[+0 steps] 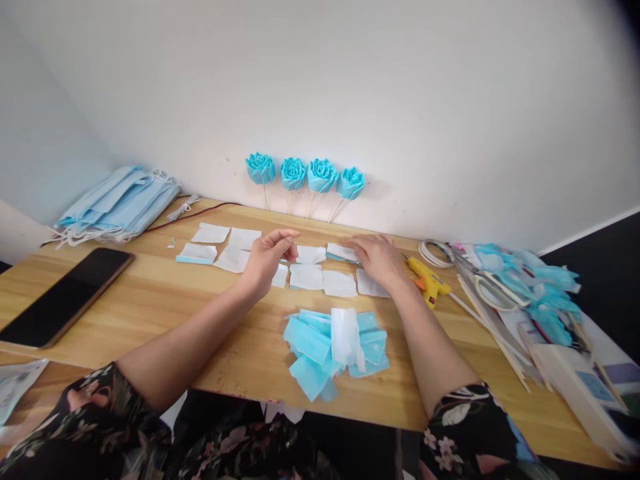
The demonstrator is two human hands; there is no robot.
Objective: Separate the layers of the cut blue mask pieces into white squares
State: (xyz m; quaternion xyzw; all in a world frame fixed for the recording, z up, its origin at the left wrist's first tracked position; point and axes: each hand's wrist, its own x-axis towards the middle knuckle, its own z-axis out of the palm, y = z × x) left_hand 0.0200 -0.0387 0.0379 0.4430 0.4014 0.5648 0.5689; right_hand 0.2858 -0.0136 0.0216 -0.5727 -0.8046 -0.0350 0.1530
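Observation:
My left hand (pixel 270 260) hovers over the rows of cut pieces, its fingers curled in toward the thumb and nothing visible between them. At the right end of the rows, my right hand (pixel 380 260) reaches out with fingers extended, touching a white piece with a blue edge (pixel 342 253). White squares (pixel 306 277) lie in two rows on the table, some partly hidden behind my hands. Between my forearms is a loose heap of light-blue mask-fabric pieces (pixel 313 340), with a white piece (pixel 345 335) on top.
Several blue fabric roses (pixel 293 173) on sticks lean against the wall. Face masks (pixel 120 200) are stacked at left, beyond a phone (pixel 65 297). To the right lie a yellow glue gun (pixel 429 280), a white cable coil (pixel 436 253), scissors (pixel 500 291) and blue scraps (pixel 553 293).

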